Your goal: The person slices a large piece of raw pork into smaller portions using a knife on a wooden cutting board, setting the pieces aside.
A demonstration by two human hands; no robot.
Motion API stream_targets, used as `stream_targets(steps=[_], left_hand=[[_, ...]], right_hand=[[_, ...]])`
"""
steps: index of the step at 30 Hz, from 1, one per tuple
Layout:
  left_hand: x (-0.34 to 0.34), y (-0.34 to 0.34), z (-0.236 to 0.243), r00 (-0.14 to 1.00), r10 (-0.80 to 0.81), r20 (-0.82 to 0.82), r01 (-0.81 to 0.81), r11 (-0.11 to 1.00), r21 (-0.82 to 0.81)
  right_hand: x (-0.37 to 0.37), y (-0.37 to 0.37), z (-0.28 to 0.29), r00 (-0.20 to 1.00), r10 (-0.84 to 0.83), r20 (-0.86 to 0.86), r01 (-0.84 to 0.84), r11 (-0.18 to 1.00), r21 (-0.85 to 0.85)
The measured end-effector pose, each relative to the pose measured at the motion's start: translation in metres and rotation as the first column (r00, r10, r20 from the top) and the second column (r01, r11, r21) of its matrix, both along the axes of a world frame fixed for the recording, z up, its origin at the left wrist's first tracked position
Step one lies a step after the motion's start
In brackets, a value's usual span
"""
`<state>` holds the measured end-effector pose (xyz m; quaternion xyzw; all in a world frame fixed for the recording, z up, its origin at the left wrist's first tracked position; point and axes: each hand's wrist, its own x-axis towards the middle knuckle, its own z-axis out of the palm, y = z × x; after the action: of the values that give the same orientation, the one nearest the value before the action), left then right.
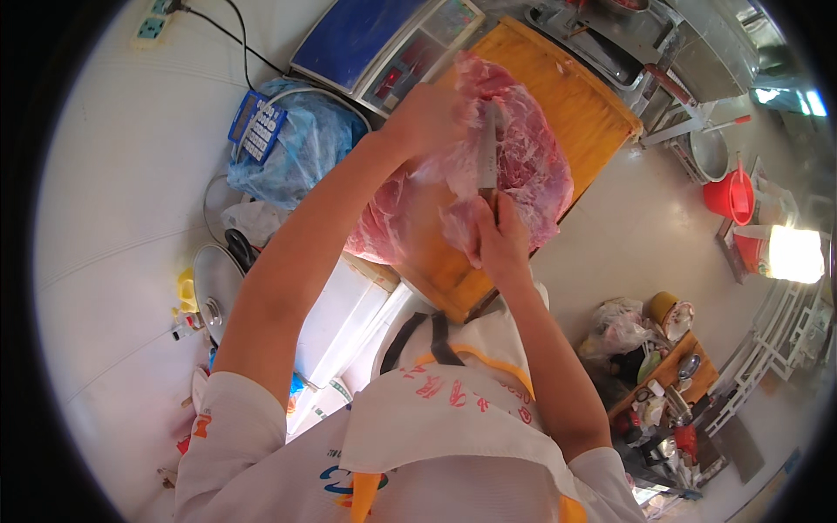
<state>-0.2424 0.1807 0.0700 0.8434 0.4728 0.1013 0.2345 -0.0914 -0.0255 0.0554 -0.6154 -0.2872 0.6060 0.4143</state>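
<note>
A large piece of raw red meat (536, 144) with pale fat lies on a wooden cutting board (580, 96). My right hand (503, 240) is closed round the handle of a knife (488, 161). Its blade points away from me and lies against the middle of the meat. My left hand (427, 120) is at the meat's upper left side, smeared by motion, so its finger shape does not show. Below that hand, another part of the meat (382, 222) hangs toward the board's left edge.
A blue-topped scale (353, 44) stands beyond my left hand. Left of the meat are a blue plastic bag (318, 144) and a blue calculator (257, 126). Metal trays (602, 57) sit past the board's far end. A red bucket (730, 197) stands at the right.
</note>
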Motion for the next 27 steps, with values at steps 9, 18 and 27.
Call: stream_targets(steps=[9, 18, 27], left_hand=[[0.008, 0.021, 0.017, 0.989, -0.010, -0.148, -0.006, 0.994, -0.111], [0.010, 0.033, 0.015, 0.990, -0.057, -0.131, 0.043, 0.994, -0.105], [-0.003, 0.032, 0.015, 0.989, -0.016, -0.144, -0.001, 0.992, -0.122]], right_hand=[[-0.049, 0.016, -0.009, 0.993, -0.039, -0.116, 0.036, 0.999, -0.024], [-0.093, 0.038, -0.042, 0.974, -0.149, 0.170, 0.113, 0.972, 0.204], [-0.066, 0.053, -0.031, 0.991, -0.020, 0.133, 0.000, 0.988, 0.153]])
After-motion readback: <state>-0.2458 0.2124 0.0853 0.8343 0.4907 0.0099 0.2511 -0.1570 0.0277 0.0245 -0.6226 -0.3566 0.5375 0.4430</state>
